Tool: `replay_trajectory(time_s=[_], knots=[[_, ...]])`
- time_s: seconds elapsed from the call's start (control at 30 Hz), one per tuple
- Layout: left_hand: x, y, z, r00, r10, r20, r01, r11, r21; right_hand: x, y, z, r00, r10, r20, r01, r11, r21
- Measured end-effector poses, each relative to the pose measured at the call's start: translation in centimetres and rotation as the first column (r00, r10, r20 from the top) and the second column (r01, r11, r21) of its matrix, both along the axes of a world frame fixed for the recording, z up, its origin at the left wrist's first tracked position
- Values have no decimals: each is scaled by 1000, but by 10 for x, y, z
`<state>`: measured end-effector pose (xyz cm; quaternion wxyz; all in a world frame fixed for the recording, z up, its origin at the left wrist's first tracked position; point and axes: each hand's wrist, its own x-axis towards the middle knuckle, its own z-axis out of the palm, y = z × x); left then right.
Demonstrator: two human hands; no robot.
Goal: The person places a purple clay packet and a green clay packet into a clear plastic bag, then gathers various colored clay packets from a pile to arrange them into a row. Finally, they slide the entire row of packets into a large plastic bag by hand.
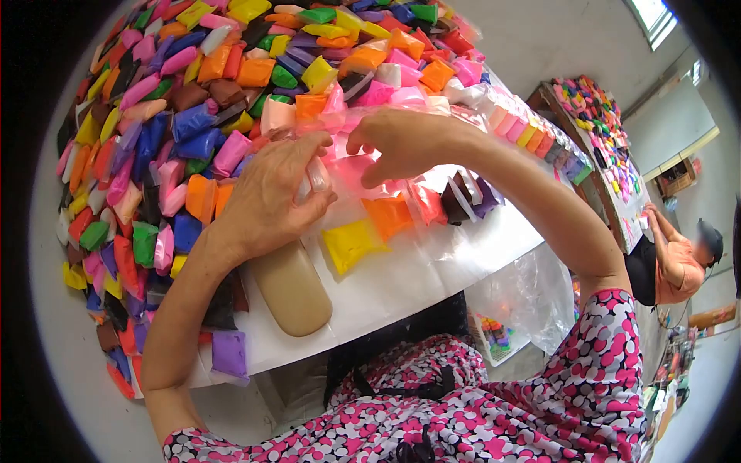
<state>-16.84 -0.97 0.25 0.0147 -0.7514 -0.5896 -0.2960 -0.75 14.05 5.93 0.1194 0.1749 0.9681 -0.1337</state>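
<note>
My left hand (274, 189) is curled around a pale, clear-wrapped packet (315, 177) that shows between thumb and fingers; the hand partly hides it. Across from it, my right hand (397, 145) hovers over pink packets (355, 171) with bent fingers, thumb and forefinger apart. Glare washes out the spot between the hands. Closer to me lie a yellow packet (351, 243), an orange packet (387, 215), a red packet (427, 204) and a dark packet (457, 199). Below my left wrist rests a tan, rounded, oblong object (292, 289).
A big heap of coloured packets (193, 127) covers the table's left and far side. Clear-wrapped rows of packets (532, 137) lie at right. A purple packet (229, 353) sits at the table's front edge. Another person (675, 262) works by a second packet-covered table (594, 131).
</note>
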Motion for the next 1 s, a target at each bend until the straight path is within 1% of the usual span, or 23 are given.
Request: replay_trajectory(time_s=[0.03,0.13,0.23,0.27,0.37,0.43,0.47,0.57,0.63,0.67,0.73,0.77,0.87,0.97,1.0], knots=[[0,0,0,1000,1,-1,-1,1000,-4,1,0,1,999,-32,-2,32,999,-40],[2,-2,1,1000,26,3,-25,1000,-18,1,6,-9,985,51,-168,-47,998,29],[2,-1,1,1000,21,8,-21,1000,-16,-2,6,-28,974,140,-178,-108,978,179],[2,-1,1,1000,21,-6,-21,1000,-15,0,6,-31,955,141,-262,-109,985,132],[1,-3,0,999,21,-38,-21,1000,-7,-6,-4,-14,999,23,-36,-19,994,106],[1,-2,0,998,11,-54,-11,1000,9,-10,-6,-1,999,5,36,-7,998,64],[1,-1,0,1000,14,-24,-14,1000,1,-11,-6,2,997,-5,72,2,999,44],[2,0,0,998,22,53,-21,1000,-19,-7,-6,3,995,-102,7,103,990,-93],[3,2,0,996,28,84,-26,999,-24,-4,-8,0,977,-169,-130,160,984,-77],[3,1,1,997,29,71,-28,999,-16,-2,-9,0,960,-199,-199,188,979,-72],[5,0,3,999,32,43,-32,999,0,-5,-12,1,952,-275,-137,246,949,-198],[5,0,3,998,40,49,-39,999,-22,-7,-14,1,945,-310,-103,275,926,-259],[3,1,2,997,53,50,-50,997,-67,-8,-17,-11,956,-207,-208,172,969,-178],[3,1,3,998,50,27,-48,996,-79,-9,-26,-10,933,-306,-190,230,911,-341],[3,2,3,998,52,17,-51,995,-84,-8,-28,-8,932,-317,-175,238,900,-365]])
